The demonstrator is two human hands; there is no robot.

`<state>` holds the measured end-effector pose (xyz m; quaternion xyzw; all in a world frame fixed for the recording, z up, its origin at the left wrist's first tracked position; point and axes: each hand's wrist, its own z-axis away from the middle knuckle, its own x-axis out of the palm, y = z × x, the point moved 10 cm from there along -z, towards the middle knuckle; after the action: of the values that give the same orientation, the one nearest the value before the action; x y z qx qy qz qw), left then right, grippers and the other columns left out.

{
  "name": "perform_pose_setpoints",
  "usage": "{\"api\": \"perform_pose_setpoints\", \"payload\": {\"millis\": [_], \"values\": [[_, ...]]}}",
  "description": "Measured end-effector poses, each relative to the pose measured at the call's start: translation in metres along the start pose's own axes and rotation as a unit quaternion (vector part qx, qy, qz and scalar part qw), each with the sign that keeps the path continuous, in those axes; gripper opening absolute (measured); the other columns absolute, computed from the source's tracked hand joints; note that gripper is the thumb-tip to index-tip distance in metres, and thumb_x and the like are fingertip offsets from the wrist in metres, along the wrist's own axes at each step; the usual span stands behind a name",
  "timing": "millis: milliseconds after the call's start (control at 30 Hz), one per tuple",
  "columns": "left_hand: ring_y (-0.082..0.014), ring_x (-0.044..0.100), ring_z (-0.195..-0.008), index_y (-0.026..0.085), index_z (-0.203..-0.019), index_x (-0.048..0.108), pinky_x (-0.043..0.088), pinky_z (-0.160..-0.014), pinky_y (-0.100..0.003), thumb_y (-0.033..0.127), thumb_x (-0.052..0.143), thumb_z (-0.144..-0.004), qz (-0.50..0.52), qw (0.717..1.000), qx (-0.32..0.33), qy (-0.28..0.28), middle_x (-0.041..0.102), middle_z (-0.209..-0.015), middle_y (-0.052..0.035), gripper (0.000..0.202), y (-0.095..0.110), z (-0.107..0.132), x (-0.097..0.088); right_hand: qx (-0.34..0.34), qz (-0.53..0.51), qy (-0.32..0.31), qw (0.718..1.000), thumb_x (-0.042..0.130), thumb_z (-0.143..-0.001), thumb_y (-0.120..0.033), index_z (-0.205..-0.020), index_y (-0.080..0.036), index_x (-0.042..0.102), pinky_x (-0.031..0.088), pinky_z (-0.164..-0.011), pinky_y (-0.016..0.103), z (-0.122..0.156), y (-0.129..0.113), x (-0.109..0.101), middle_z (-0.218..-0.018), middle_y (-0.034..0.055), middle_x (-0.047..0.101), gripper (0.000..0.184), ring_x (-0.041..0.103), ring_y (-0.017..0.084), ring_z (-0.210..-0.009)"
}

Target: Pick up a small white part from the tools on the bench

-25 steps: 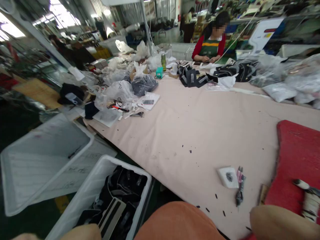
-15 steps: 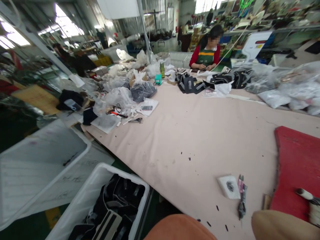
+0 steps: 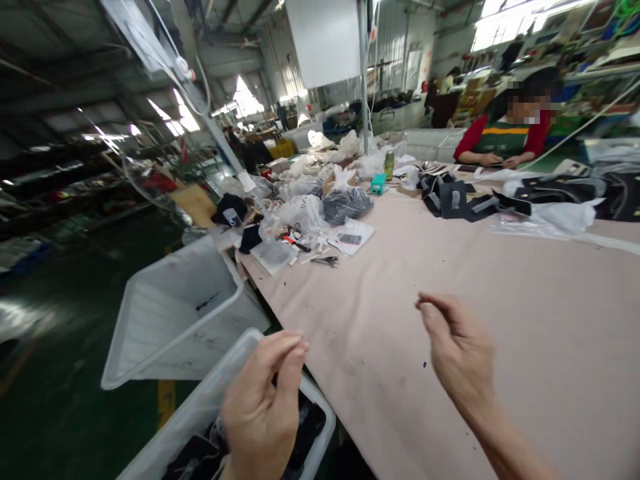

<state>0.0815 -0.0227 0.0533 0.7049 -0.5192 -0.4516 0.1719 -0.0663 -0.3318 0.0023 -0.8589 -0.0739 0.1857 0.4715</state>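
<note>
Left hand (image 3: 265,410) is hanging half-curled, thumb tip close to fingertips, blocking my view of part of a white rectangular plastic bin (image 3: 200,403); black fabric-like pieces (image 3: 193,459) are lying inside. Right hand (image 3: 463,357) is hovering over the pale pink cloth-covered worktop (image 3: 380,400), thumb against fingertips. I'm not managing to tell whether either is gripping anything.

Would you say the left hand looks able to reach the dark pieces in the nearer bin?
Probably yes: the left hand appears above the bin, whose top is open, leaving the dark pieces exposed.
</note>
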Motion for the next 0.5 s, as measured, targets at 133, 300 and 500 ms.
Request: {"api": "perform_pose_setpoints", "payload": {"millis": [133, 300, 500], "values": [[-0.0251, 0.073, -0.092, 0.02, -0.096, 0.075, 0.059, -0.089, -0.041, 0.053, 0.056, -0.09, -0.037, 0.957, -0.218, -0.185, 0.079, -0.097, -0.0086, 0.039, -0.158, 0.021, 0.088, 0.137, 0.224, -0.258, 0.93, 0.041, -0.101, -0.037, -0.132, -0.01, 0.065, 0.049, -0.11, 0.04, 0.026, 0.156, 0.141, -0.135, 0.0154, 0.066, 0.048, 0.062, 0.025, -0.125], [-0.0311, 0.071, -0.111, 0.009, -0.108, 0.072, 0.052, -0.104, -0.045, 0.037, 0.046, -0.094, -0.12, 0.899, -0.289, -0.307, 0.077, -0.115, -0.0196, 0.04, -0.305, 0.038, 0.154, 0.192, 0.348, -0.333, 0.855, 0.05, -0.104, -0.027, -0.145, -0.004, 0.057, 0.041, -0.118, 0.055, 0.055, 0.253, 0.229, -0.149, 0.0202, 0.055, 0.047, 0.055, 0.034, -0.136], [-0.0331, 0.065, -0.129, 0.006, -0.129, 0.066, 0.047, -0.114, -0.043, 0.029, 0.044, -0.1, -0.192, 0.883, -0.264, -0.338, 0.07, -0.135, -0.0198, 0.043, -0.377, -0.054, 0.229, 0.165, 0.454, -0.337, 0.808, 0.045, -0.11, -0.042, -0.161, -0.013, 0.039, 0.024, -0.127, 0.061, 0.062, 0.3, 0.326, -0.169, 0.0147, 0.031, 0.059, 0.025, 0.033, -0.157]]}}
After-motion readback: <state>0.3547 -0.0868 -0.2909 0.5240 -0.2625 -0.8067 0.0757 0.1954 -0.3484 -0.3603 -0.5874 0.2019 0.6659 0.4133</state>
